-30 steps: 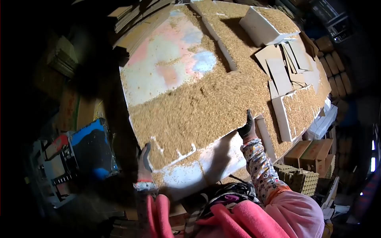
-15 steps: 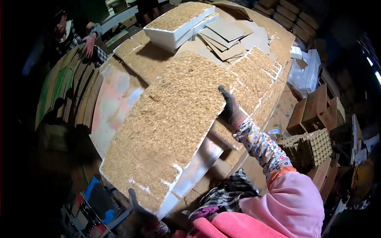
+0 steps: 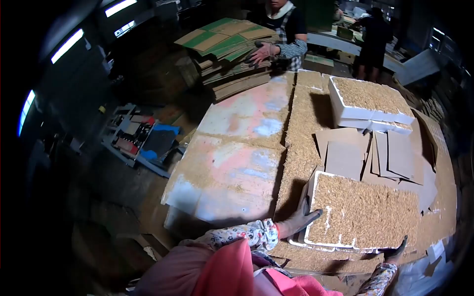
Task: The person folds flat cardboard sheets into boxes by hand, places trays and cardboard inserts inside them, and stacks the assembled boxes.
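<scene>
A white box (image 3: 310, 232), foam by the look of it, is filled level with straw-coloured shavings (image 3: 368, 212) and lies at the near right of the work surface. My left hand (image 3: 298, 220), in a dark-fingered glove, grips its left end, thumb over the rim. At the near right corner is my right hand (image 3: 396, 252), also gloved, thumb up against the edge and the other fingers hidden beneath. Whether the box rests fully on what is under it, I cannot tell. Loose cardboard sheets (image 3: 344, 159) lie just behind it.
Similar filled white boxes (image 3: 370, 101) are stacked at the far right. The bare, paint-stained board (image 3: 232, 170) spreads left of the shavings-covered part. Across the table a person (image 3: 286, 37) holds stacked green and brown cardboard (image 3: 232, 49). Another person (image 3: 375, 39) stands farther back.
My view has swung left. The filled box, carried tilted in both hands before, is now level beside the cardboard sheets, on the right. The co-worker's cardboard stack is now over the table's far left edge.
</scene>
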### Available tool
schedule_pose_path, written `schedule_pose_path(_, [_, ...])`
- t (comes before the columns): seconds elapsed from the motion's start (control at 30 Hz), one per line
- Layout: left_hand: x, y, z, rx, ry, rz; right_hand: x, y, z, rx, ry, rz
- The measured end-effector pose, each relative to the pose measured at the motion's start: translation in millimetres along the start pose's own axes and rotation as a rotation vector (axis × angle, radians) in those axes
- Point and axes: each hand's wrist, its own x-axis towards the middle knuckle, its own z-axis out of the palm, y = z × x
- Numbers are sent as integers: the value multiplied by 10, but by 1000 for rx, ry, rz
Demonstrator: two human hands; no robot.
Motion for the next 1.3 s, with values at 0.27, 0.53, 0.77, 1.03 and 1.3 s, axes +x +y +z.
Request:
schedule_pose_path(0.27, [-1374,-46,-1342,633,598,208,273,-19,233,-629,294,-196])
schedule_pose_path(0.53, [-3385,-964,-2348,-55,1251,40,-214,2604,3058,-951,-545,-516])
schedule_pose_path(0.77, [-4023,-1004,-2814,-475,1112,190,-1637,3765,4406,-926,-871,-719])
schedule_pose_path(1.03, [-4420,-196,-5016,771,1206,269,-2516,3140,5424,-1276,-940,-1315])
schedule_pose_path(1.3, [-4472,1690,-5820,1562,1040,216,-1963,2997,5311,-1072,-895,-537])
